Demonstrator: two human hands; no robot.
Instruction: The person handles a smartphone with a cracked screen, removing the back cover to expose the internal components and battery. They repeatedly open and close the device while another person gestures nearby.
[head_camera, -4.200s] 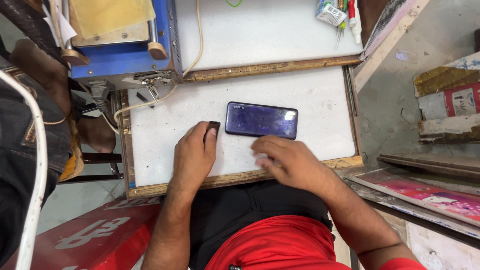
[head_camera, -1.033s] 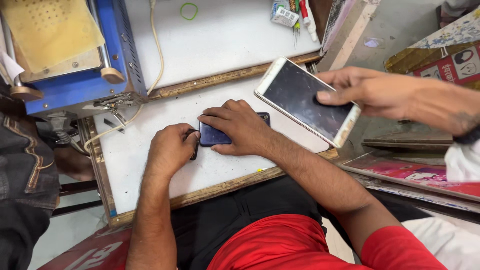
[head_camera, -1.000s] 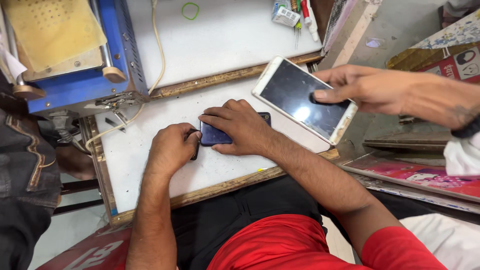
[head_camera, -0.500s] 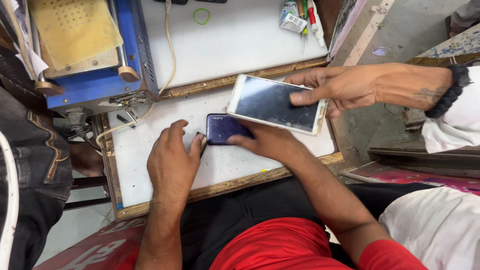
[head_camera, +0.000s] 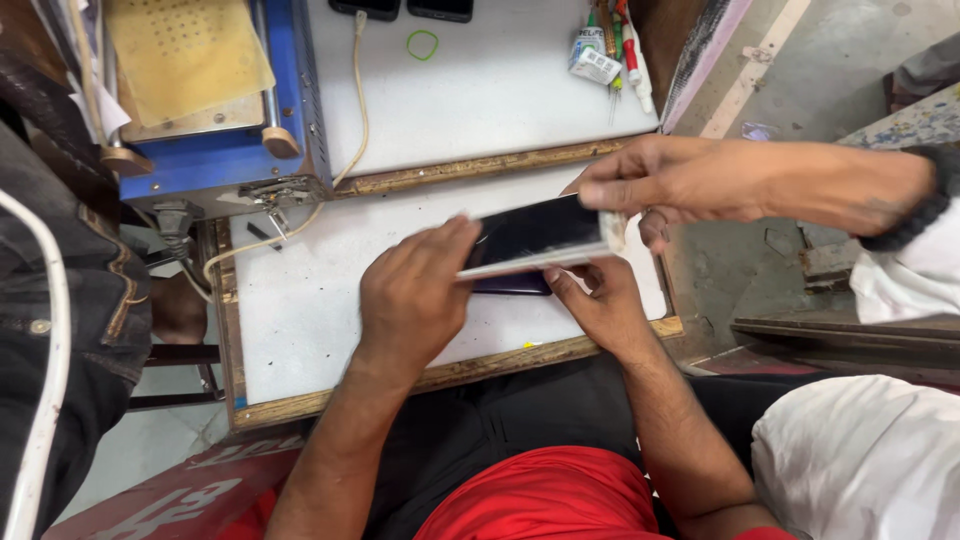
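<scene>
A white-framed phone (head_camera: 535, 238) with a dark screen is held tilted above the white work board (head_camera: 300, 320). My left hand (head_camera: 412, 298) grips its left end with the fingertips. My right hand (head_camera: 598, 302) cups it from beneath near the right end. Another person's hand (head_camera: 680, 182) reaches in from the right and pinches the phone's right end. A dark blue phone (head_camera: 512, 285) lies flat on the board just below, mostly hidden by the white phone and my hands.
A blue machine (head_camera: 235, 160) with a yellow pad stands at the top left, a cream cable (head_camera: 352, 110) running from it. A green rubber band (head_camera: 422, 44), tubes and tools (head_camera: 612, 50) and two dark phones (head_camera: 400, 8) lie on the far board. A person in jeans (head_camera: 60, 300) stands left.
The other person brought the white phone in from the right and lower. My hands left the dark blue phone and rose to take the white phone at both ends.
</scene>
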